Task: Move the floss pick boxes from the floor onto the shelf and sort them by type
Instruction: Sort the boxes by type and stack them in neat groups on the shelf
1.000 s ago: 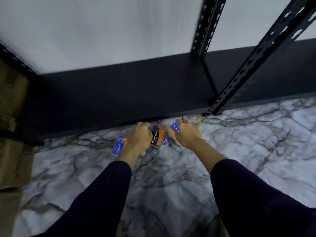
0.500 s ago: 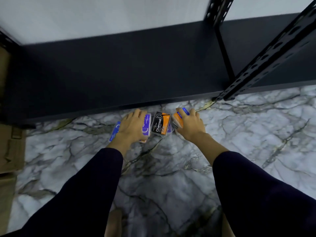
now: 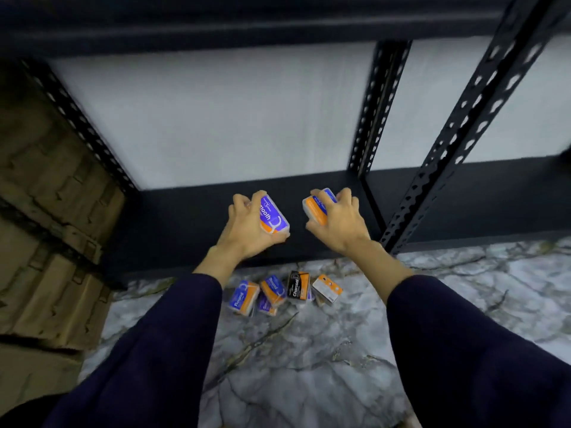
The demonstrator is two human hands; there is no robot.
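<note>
Farthest left among the boxes on the marble floor (image 3: 309,366), the "Round" box (image 3: 242,297) lies label up, its long axis running away from the person and leaning slightly right; it touches a small heap of blue-and-orange boxes (image 3: 272,293) just to its right, whose directions are too jumbled to call. Above these, over the dark bottom shelf (image 3: 185,217), the left hand (image 3: 247,230) wraps its curled fingers round a "Smooth" box (image 3: 273,219), thumb under the near end, the box tilted with its long axis running from far-left to near-right. Below again, the black "Charcoal" box (image 3: 297,287) points almost straight away from the person, and an orange-and-white box (image 3: 327,288) beside it lies turned to the right. The right hand (image 3: 336,220) clamps a blue-and-orange box (image 3: 318,206) from above, long axis tilted toward the far right; its type cannot be read. These look like small, light, stiff cartons with glossy faces, likely a little slippery, so pinching across the short sides, as both hands do, seems the surest hold.
</note>
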